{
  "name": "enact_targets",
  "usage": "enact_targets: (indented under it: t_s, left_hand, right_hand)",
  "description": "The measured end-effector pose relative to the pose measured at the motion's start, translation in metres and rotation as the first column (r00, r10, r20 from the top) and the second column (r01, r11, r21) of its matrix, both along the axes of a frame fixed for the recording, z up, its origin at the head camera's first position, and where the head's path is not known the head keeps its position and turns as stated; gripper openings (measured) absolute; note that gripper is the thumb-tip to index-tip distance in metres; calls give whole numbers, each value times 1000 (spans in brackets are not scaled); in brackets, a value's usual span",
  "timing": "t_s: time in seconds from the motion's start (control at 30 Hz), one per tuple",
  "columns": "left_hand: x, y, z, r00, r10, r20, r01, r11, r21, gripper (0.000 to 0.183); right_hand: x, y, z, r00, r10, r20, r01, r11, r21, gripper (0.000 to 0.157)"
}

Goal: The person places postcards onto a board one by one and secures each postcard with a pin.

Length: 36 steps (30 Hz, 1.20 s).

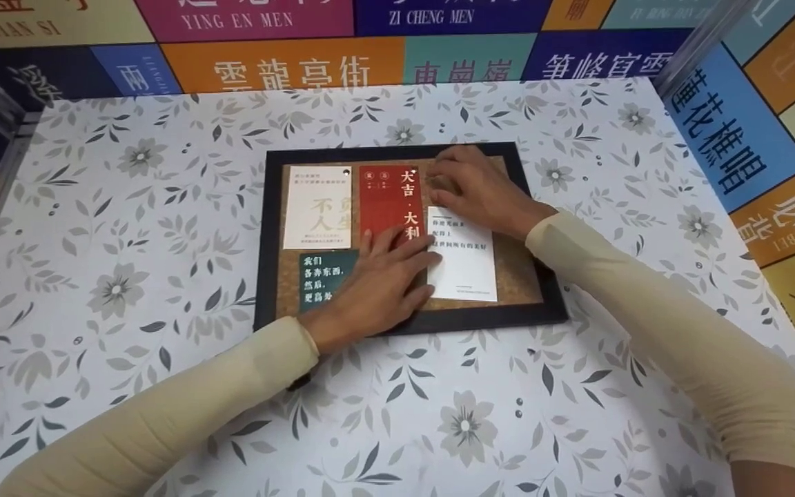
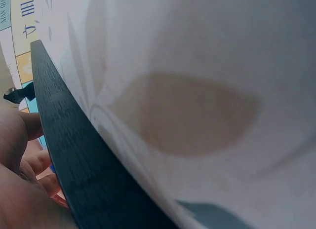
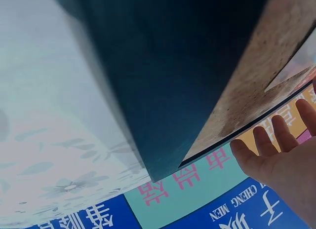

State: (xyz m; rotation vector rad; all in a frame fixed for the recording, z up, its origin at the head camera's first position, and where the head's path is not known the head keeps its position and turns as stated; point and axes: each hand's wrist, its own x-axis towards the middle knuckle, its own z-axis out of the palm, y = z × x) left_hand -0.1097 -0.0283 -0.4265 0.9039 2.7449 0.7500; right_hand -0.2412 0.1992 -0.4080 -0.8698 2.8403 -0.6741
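A black-framed cork board (image 1: 518,279) lies flat on the table, with several printed cards on it. My left hand (image 1: 380,286) spreads relaxed fingers over the lower red card (image 1: 382,193) and reaches the left edge of a white card (image 1: 466,266). Part of a green card (image 1: 318,279) is under that hand. My right hand (image 1: 477,186) bends its fingers at the white card's top, near the board's upper right; what lies under its fingertips is hidden. In the right wrist view the right hand's fingers (image 3: 284,133) show above the board, partly cut off by the picture edge.
Another white card (image 1: 318,207) is at the board's upper left, with a dark pin spot in its corner. A floral cloth (image 1: 128,290) covers the table. Coloured panels with lettering (image 1: 287,65) stand behind and to the right. Something small and dark (image 1: 299,381) shows below the left sleeve.
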Motion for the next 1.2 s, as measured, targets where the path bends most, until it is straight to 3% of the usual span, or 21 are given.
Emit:
enact_targets:
  t_s: [0.33,0.7,1.2]
  left_hand:
    - [-1,1,1,1000,10,3,-10,1000,8,49]
    - [-1,2,0,1000,11,-11,-11,1000,12,49]
    - [-1,2,-1,1000,18,-5,-17,1000,19,49]
  right_hand:
    - [22,9,-5,995,85,-57,-87,995,-41,29]
    - [46,15,-4,985,144,-95,-152,985,-84,30]
    - [76,27,-7,940,251,-233,-286,949,-135,25]
